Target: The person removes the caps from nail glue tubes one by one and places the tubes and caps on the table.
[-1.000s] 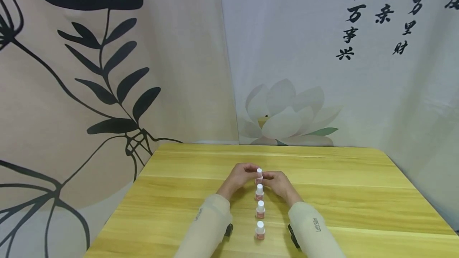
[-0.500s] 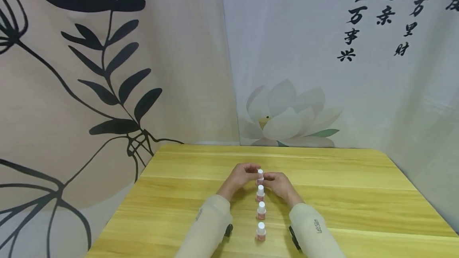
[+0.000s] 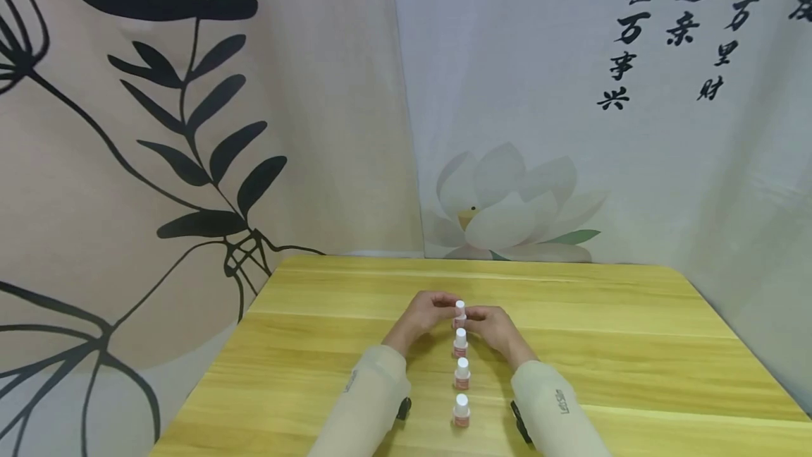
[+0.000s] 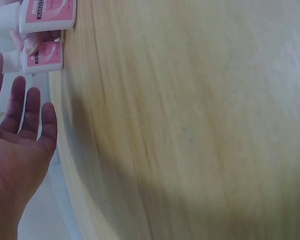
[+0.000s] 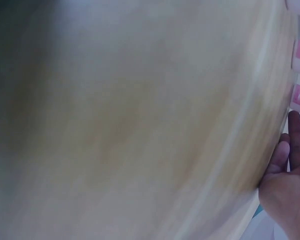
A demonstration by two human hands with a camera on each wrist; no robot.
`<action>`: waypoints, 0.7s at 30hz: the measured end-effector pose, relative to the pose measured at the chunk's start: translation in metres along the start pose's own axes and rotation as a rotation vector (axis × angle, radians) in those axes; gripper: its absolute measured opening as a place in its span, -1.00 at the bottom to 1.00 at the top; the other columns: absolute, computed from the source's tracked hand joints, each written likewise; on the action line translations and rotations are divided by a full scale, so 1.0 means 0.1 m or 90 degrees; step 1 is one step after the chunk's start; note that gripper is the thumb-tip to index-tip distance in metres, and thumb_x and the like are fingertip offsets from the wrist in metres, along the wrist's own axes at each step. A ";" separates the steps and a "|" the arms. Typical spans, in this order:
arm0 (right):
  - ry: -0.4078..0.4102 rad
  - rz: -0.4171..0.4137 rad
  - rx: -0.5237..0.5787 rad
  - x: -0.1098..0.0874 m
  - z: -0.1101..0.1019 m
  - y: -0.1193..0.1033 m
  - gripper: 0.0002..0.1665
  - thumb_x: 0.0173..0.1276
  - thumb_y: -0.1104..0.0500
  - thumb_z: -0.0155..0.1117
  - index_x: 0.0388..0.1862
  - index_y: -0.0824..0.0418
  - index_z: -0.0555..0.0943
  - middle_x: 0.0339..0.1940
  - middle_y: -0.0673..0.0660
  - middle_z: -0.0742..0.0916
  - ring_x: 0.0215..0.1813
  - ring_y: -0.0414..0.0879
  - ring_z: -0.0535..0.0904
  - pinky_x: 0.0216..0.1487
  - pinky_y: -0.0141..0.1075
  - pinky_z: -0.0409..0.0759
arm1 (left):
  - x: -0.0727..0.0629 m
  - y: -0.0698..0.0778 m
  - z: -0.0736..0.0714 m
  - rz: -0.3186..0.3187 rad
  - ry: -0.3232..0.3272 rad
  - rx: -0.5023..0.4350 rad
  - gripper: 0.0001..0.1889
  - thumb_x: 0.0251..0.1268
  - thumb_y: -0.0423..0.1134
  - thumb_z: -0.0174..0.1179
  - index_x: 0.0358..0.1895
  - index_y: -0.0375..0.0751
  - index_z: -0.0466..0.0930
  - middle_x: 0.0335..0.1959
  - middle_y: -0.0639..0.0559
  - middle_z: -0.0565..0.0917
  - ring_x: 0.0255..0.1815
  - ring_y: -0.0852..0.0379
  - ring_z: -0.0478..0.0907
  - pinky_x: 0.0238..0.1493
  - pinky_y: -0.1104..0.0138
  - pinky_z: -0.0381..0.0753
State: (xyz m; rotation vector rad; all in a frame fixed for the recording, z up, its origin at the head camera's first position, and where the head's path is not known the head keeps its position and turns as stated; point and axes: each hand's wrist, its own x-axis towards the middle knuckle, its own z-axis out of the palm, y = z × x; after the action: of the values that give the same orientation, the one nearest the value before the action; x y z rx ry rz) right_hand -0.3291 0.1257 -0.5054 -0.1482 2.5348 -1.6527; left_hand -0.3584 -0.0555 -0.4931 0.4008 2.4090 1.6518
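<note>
Several small white nail glue bottles with pink labels stand upright in a row running away from me. At the farthest nail glue bottle, both hands meet. My left hand pinches its white cap between thumb and forefinger, the other fingers stretched loosely in the left wrist view. From the other side my right hand holds the bottle's body, with fingertips over the pink label in the left wrist view. The right wrist view shows only part of the right hand, at the edge.
Nearer to me in the row stand a second bottle, a third bottle and the closest bottle, between my forearms. The wooden table ends at a printed curtain.
The head view has shifted slightly. Both hands stay at the farthest bottle, and the row keeps its arrangement.
</note>
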 end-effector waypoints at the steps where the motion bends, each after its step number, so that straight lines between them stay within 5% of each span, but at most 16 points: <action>1: 0.001 0.002 -0.002 0.00 0.00 0.00 -0.80 0.35 0.08 0.38 -0.10 0.08 0.77 0.00 0.03 0.76 0.25 0.10 0.52 0.29 0.12 0.37 | 0.00 0.00 0.01 0.001 0.002 0.002 -0.75 0.27 -0.16 0.37 -0.04 -0.14 0.71 -0.12 0.10 0.72 -0.02 0.11 0.60 0.16 0.10 0.50; 21: 0.005 -0.009 -0.014 0.00 -0.03 0.01 -0.79 0.36 0.12 0.37 -0.06 0.12 0.76 0.05 0.09 0.74 0.25 0.15 0.52 0.28 0.14 0.38 | 0.02 -0.01 0.05 0.000 0.018 -0.008 -0.76 0.23 -0.15 0.41 -0.09 -0.13 0.68 -0.17 0.09 0.69 -0.05 0.10 0.58 0.13 0.08 0.50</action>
State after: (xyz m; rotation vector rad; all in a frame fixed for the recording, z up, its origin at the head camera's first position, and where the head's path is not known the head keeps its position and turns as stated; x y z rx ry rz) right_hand -0.3297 0.1292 -0.5051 -0.1621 2.5652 -1.6337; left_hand -0.3587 -0.0508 -0.4960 0.3776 2.4173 1.6834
